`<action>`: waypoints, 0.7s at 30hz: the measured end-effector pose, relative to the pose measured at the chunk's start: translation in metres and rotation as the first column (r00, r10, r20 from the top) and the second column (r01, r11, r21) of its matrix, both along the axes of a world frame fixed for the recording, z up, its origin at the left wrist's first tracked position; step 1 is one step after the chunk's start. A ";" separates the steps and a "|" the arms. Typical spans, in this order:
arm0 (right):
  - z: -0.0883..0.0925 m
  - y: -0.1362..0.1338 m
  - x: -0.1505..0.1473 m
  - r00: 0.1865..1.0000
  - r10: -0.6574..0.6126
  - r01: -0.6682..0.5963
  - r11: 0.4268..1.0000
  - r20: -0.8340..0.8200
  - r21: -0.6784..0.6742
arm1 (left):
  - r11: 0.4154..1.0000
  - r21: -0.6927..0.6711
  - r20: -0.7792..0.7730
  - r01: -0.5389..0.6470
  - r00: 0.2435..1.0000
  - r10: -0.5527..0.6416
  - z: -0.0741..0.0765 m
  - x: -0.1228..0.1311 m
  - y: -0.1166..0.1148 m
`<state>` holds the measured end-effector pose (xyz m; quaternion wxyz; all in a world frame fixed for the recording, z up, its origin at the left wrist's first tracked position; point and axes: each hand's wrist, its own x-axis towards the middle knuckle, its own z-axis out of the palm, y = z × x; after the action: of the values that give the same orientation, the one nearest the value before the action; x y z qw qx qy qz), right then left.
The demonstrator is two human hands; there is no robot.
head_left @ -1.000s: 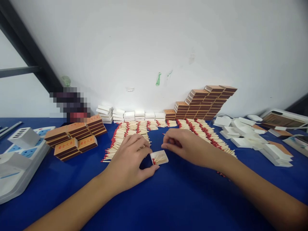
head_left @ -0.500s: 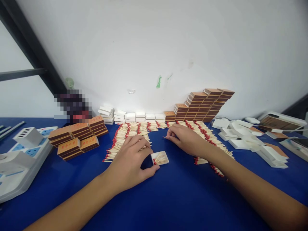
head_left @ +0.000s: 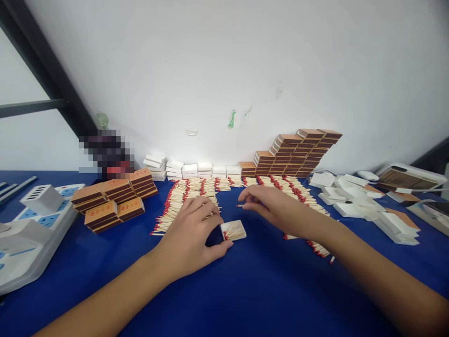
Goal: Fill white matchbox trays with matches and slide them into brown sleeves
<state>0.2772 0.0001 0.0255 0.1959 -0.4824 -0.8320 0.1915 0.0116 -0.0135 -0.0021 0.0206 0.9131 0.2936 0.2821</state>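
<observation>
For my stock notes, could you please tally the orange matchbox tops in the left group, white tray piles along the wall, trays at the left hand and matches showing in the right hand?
Orange matchbox tops: 5
White tray piles: 6
Tray at left hand: 1
Match in right hand: 1
Total: 13

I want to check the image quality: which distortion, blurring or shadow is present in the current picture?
Head view: the tall matchbox stack slants outward, likely lens distortion; head view: a pixelated patch hides detail at picture left; head view: soft shadow darkens the blue table beside the right forearm.
</observation>
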 end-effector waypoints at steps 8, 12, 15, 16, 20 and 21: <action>-0.006 0.037 0.045 0.937 -0.304 0.251 0.928 0.171 0.275 | 1.000 -0.008 0.018 0.026 0.999 -0.026 -0.005 -0.001 -0.002; -0.012 0.042 0.041 0.916 -0.294 0.228 0.941 0.272 0.249 | 1.000 -0.013 0.012 0.023 1.000 -0.023 -0.004 -0.001 -0.002; -0.015 0.048 0.032 0.932 -0.268 0.210 0.948 0.244 0.239 | 1.000 -0.014 0.009 0.020 1.000 -0.020 -0.004 0.000 -0.002; -0.015 0.050 0.028 0.945 -0.248 0.196 0.951 0.215 0.238 | 1.000 -0.013 0.010 0.019 1.000 -0.019 -0.004 0.000 -0.003; -0.015 0.056 0.005 0.986 -0.138 0.111 0.964 0.095 0.241 | 1.000 -0.017 0.007 0.015 1.000 -0.015 -0.004 0.001 -0.004; -0.016 0.057 -0.002 0.992 -0.097 0.074 0.968 0.084 0.241 | 1.000 -0.015 0.006 0.014 1.000 -0.014 -0.004 0.001 -0.004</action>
<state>0.2755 0.0570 0.0098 0.2204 -0.4993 -0.8359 0.0586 0.0125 -0.0180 -0.0063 0.0304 0.9141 0.2894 0.2825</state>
